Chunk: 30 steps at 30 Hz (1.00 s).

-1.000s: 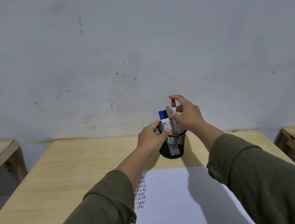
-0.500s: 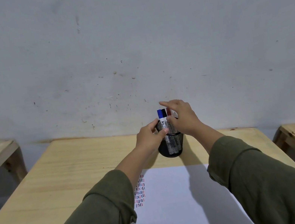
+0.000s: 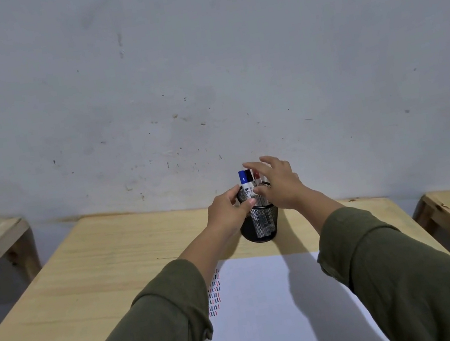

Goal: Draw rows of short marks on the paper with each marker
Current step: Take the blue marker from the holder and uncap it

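Near the far edge of the wooden surface (image 3: 85, 273), a black mesh cup (image 3: 260, 224) is being gripped at its rim by the left hand (image 3: 226, 210), whose thumb and fingers are being closed around the cup's left side. Three markers are being kept upright in the cup: a blue-capped marker (image 3: 243, 180), a black-capped marker (image 3: 249, 176) just beside it, and a red-capped marker (image 3: 257, 176) partly hidden behind the right hand (image 3: 281, 187). That hand is being held spread wide over the cup's right side, with nothing gripped in it. Closer to the camera, the white paper (image 3: 273, 312) is being left flat on the surface, with rows of short marks (image 3: 215, 294) in several colours shown along its left edge beside the left sleeve (image 3: 144, 334).
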Tool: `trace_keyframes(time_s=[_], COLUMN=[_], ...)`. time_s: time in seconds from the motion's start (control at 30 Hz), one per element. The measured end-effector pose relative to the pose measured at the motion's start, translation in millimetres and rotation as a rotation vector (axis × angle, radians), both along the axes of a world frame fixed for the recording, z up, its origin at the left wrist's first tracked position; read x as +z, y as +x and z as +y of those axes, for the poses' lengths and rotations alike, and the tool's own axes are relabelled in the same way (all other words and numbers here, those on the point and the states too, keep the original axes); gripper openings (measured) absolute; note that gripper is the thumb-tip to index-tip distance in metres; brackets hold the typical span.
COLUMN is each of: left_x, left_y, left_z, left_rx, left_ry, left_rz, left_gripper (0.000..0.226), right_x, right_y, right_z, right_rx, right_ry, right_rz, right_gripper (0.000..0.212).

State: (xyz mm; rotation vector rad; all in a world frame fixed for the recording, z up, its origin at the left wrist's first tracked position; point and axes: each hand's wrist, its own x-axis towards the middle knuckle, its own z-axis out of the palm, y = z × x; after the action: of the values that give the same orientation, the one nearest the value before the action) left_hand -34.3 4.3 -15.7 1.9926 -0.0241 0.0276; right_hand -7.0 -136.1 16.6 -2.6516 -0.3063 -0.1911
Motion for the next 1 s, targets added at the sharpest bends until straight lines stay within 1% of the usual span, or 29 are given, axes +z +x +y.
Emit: trace_keyframes(time_s=[0.13, 0.23, 0.4, 0.53, 0.63, 0.73, 0.8, 0.87, 1.0], left_x=[1, 1, -1, -2, -2, 0, 6, 16, 44], left_y=[0, 0, 1, 1, -2, -5, -7, -10, -19], left_z=[1, 1, 2, 2, 0, 0, 0, 1, -2], left_rx=[-0.001, -0.003, 0.004, 0.011, 0.016, 0.038, 0.074, 0.111, 0.151], left_ry=[-0.006, -0.011, -0.02, -0.027, -0.059, -0.046, -0.018, -0.024, -0.12], left_rz=[0.012, 0.013, 0.023, 0.032, 0.034, 0.033, 0.006, -0.044, -0.18], left_gripper=[0.059, 0.058, 0.06, 0.062, 0.063, 0.065, 0.064, 0.059, 0.046], right_x=[0, 0, -7, -13, -16, -10, 1, 15, 42], right_y=[5, 5, -3, -13, -19, -25, -28, -30, -40], right_z=[4, 6, 6, 5, 6, 6, 5, 5, 7], right_rx=[0.002, 0.001, -0.017, -0.034, -0.007, -0.006, -0.011, -0.011, 0.019], right_ry=[-0.048, -0.009, 0.119, 0.172, 0.296, 0.469, 0.598, 0.675, 0.762], right_rz=[0.05, 0.038, -0.096, -0.17, -0.127, -0.089, -0.128, -0.193, -0.301], right_gripper=[0.054, 0.052, 0.046, 0.044, 0.042, 0.048, 0.053, 0.055, 0.056])
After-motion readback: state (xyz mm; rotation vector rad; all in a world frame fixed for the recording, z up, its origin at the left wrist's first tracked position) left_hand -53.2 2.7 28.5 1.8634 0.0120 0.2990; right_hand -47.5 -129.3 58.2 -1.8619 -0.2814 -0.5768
